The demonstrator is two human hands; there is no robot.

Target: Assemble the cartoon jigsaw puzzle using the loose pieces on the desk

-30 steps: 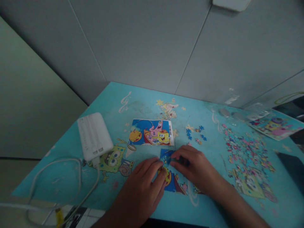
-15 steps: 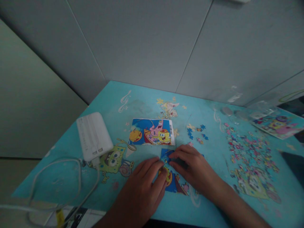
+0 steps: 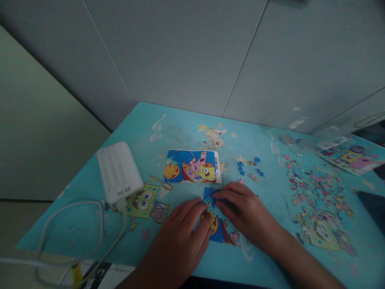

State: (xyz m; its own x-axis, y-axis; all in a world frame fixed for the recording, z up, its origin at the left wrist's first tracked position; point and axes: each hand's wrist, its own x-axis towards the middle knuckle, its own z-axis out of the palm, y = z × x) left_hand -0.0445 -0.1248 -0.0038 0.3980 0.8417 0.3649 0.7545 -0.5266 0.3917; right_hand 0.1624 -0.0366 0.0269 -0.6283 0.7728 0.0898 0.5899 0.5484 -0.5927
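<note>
Partly assembled, the blue jigsaw puzzle (image 3: 220, 233) with its yellow burger (image 3: 214, 225) and maroon boat (image 3: 228, 236) lies on the turquoise surface (image 3: 138, 140) near the SpongeBob card (image 3: 192, 166). Left hand (image 3: 184, 233) and right hand (image 3: 246, 208) touch the puzzle; whether their bent fingers grip anything, I cannot tell.
</note>
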